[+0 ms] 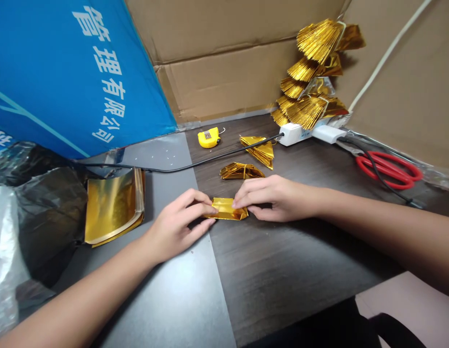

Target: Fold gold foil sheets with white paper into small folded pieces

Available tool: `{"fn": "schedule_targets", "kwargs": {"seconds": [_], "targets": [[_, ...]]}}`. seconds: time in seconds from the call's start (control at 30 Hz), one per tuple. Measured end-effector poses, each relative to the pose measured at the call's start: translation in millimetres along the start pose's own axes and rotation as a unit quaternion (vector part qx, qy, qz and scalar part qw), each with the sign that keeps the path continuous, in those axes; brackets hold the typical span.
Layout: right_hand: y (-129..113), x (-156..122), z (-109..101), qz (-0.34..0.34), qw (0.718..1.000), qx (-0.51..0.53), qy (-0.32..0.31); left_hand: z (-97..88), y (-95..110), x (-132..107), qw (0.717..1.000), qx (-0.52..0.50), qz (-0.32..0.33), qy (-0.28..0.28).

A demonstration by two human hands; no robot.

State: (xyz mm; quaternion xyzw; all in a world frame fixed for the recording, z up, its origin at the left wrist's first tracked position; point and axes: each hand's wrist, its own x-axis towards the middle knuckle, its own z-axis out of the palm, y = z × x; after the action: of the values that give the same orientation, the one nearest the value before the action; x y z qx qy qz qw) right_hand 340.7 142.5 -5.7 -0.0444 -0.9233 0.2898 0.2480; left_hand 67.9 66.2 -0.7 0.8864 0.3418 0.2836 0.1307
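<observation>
A small folded sheet of gold foil paper (226, 208) lies on the dark wood-grain table between my two hands. My left hand (182, 220) grips its left end, fingers on top and thumb at the near edge. At the right end, my right hand (269, 198) pinches the paper with fingertips pressed down near its corner. Just beyond the paper is a bundle of folded gold paper (242, 170), and behind that another fanned bundle (259, 151). To the left, a stack of flat gold foil sheets (111, 205) leans by a black plastic bag (46, 217).
A yellow tape measure (209, 138) sits near the back. A black cable (181, 167) crosses the table to a white power strip (293, 134). Several gold fans (318, 41) are piled at the back right, near red-handled scissors (389, 170). Cardboard (224, 72) walls the back.
</observation>
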Motion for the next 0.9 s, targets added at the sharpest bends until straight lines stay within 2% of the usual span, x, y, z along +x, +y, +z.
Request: {"fn": "schedule_targets", "kwargs": {"seconds": [0.2, 0.37, 0.5, 0.7, 0.9], "targets": [[-1.4, 1.5, 3.5, 0.017, 1.0, -0.005, -0.013, 0.8, -1.9, 1.4, 1.0, -0.009, 0.021, -0.018], [1.0, 2.5, 7.4, 0.015, 1.0, -0.019, 0.013, 1.4, -2.7, 1.2, 0.999, -0.019, 0.023, -0.026], [1.3, 4.3, 9.4, 0.039, 0.999, -0.01, 0.012, 2.1, -3.6, 0.1, 0.999, -0.016, 0.023, -0.026], [-0.3, 5.3, 13.7, 0.004, 1.0, -0.023, 0.017, 2.4, -3.3, 0.5, 0.999, -0.002, 0.029, -0.034], [-6.1, 7.2, 8.3, 0.017, 1.0, -0.02, -0.012, 1.2, -1.3, 1.0, 0.998, 0.021, 0.024, -0.049]]}}
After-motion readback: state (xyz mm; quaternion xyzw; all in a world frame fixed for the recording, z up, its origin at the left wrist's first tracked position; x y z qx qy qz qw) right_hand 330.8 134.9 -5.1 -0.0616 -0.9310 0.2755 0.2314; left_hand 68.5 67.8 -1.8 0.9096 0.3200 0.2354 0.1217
